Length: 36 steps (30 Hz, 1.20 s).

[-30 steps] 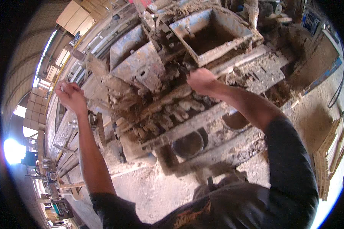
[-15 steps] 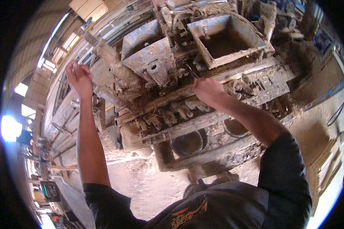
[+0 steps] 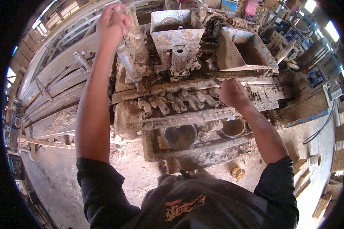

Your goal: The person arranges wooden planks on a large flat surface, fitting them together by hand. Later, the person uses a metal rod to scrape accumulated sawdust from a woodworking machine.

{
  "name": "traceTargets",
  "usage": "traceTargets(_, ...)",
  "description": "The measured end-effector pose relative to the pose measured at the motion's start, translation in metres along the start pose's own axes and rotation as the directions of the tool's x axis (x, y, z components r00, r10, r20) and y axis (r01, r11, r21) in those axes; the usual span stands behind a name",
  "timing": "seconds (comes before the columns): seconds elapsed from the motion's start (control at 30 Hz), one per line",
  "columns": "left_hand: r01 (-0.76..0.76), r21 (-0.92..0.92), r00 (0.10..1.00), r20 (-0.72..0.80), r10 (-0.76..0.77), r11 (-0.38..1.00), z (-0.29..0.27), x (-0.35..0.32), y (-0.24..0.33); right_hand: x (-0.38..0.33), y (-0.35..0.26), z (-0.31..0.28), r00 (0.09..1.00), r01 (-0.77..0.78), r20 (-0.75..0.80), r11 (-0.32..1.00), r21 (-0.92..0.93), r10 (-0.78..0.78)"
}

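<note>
My left hand is raised at the upper left with its fingers curled in. Whatever they hold, if anything, is hidden. Just below it stands a dusty metal cylinder, whose rod points down at the machine bed. My right hand is closed around a thin, pointed, blade-like tool, its tip toward the upper left. This hand is over a dusty wooden ledge, right of a row of several short, mud-caked pipe-like pieces. Beyond the ledge stands a grimy metal hopper with a round-holed block below.
An open rectangular metal bin is behind my right hand. Two round openings show in the lower front of the machine. A yellow ring lies on the dusty floor. Long boards are at left, a black cable at right.
The view has swung, so the machine appears more level. My left hand has risen toward the metal cylinder. My right hand still grips the thin tool near the ledge.
</note>
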<state>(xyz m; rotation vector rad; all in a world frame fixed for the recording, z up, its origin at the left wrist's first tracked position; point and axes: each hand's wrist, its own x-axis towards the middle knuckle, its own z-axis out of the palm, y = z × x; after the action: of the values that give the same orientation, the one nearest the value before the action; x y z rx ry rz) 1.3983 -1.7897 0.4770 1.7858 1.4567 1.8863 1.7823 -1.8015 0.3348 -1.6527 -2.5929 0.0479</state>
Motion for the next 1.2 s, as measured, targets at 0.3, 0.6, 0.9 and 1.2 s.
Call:
traceTargets(0.3,0.046,0.01,0.997,-0.056,-0.046,0.999,-0.009,-0.001,0.009,0.031,-0.072,-0.019,0.996,0.083,-0.004,0.97,-0.23,-0.086)
traceTargets(0.6,-0.072,-0.014,0.994,-0.082,0.071,0.997,0.006,-0.008,-0.01,0.083,-0.067,0.032,0.934,-0.308,0.155,0.945,-0.111,0.322)
traceTargets(0.9,-0.156,-0.092,0.98,-0.135,0.143,0.983,-0.004,-0.004,0.003,0.085,-0.095,-0.008,0.999,0.005,0.035,0.979,-0.204,0.003)
traceTargets(1.2,-0.133,-0.119,0.989,-0.079,0.124,0.984,-0.006,-0.003,0.005,-0.005,-0.04,0.0,0.965,-0.262,0.006,0.963,-0.067,0.263)
